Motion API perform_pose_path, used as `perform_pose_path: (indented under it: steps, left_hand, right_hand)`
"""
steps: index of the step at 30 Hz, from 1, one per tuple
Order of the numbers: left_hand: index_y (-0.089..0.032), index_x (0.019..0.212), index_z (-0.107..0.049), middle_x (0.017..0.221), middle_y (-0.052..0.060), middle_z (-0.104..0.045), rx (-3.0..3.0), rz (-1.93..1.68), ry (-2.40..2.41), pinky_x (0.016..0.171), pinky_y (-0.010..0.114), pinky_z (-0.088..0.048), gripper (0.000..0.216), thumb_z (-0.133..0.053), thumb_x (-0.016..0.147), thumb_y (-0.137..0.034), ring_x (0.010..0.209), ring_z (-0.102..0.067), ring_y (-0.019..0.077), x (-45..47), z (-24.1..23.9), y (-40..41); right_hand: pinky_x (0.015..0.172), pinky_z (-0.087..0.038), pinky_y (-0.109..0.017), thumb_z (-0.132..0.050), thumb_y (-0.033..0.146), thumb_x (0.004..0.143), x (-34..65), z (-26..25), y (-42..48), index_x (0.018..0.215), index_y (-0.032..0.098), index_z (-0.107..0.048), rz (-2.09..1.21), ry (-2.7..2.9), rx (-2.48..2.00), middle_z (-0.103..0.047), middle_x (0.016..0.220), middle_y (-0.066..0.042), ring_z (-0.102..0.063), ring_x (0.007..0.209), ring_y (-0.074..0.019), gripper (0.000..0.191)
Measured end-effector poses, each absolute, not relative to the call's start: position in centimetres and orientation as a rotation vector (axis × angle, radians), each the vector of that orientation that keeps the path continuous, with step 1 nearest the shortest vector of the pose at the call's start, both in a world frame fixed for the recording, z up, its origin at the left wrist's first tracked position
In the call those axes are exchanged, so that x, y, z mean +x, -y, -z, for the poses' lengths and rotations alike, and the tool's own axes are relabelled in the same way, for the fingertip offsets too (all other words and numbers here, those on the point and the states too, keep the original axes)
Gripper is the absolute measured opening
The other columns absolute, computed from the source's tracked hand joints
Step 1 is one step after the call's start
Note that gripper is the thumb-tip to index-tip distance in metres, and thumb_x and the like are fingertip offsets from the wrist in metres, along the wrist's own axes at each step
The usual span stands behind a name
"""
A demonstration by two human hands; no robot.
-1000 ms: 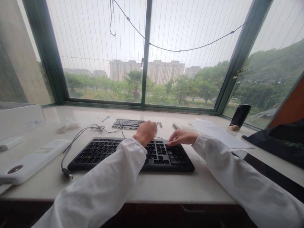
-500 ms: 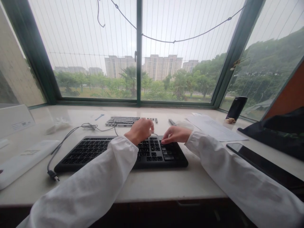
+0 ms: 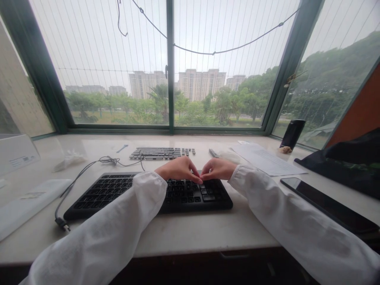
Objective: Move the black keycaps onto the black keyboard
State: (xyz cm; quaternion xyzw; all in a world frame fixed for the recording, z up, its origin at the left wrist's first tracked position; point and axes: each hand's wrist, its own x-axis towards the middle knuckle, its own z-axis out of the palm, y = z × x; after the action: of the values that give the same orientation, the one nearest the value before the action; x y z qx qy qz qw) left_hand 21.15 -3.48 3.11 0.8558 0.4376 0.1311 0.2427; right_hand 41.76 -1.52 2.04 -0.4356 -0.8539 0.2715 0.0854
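As the head view shows, the left hand (image 3: 178,168) and the right hand (image 3: 219,169) meet over the right part of the black keyboard (image 3: 103,196), their fingertips touching or nearly so. Each has thumb and fingers drawn together in a pinch; whether anything small is between them, I cannot tell. The keyboard lies flat on the counter (image 3: 192,233), with bare key sockets across its left part and flat caps at its right end. Just beyond it, loose keycaps (image 3: 160,153) lie in rows. A cable (image 3: 75,180) runs along the left, its plug (image 3: 62,224) beside the keyboard's near left corner. Paper (image 3: 264,158) and a phone (image 3: 323,200) lie right of the keyboard, and a dark cylinder (image 3: 292,134) stands near the window (image 3: 118,39).
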Motion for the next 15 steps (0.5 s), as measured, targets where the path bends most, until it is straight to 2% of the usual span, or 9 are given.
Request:
perform_pose_path:
  steps: [9, 15]
  left_hand:
    - [-0.023, 0.086, -0.078, 0.058, -0.004, -0.058, 2.306, -0.343, -1.183, 0.057, 0.022, -0.030, 0.041, -0.073, 0.059, -0.054, 0.061, -0.047, 0.0101, 21.0, -2.9, 3.3]
    - [-0.024, 0.088, -0.077, 0.063, -0.003, -0.062, 2.278, -0.312, -1.184, 0.060, 0.022, -0.032, 0.042, -0.073, 0.059, -0.053, 0.066, -0.051, 0.0116, 20.9, -2.9, 3.3]
  right_hand:
    - [0.065, -0.043, -0.024, -0.065, 0.059, 0.067, 42.1, -2.8, 1.8, 0.090, 0.021, -0.078, -0.848, 2.604, -1.242, -0.072, 0.079, -0.002, -0.061, 0.076, -0.0179, 0.046]
    - [0.062, -0.041, -0.023, -0.068, 0.058, 0.065, 42.2, -3.2, 2.0, 0.092, 0.022, -0.078, -0.857, 2.641, -1.214, -0.071, 0.076, -0.001, -0.058, 0.069, -0.0149, 0.045]
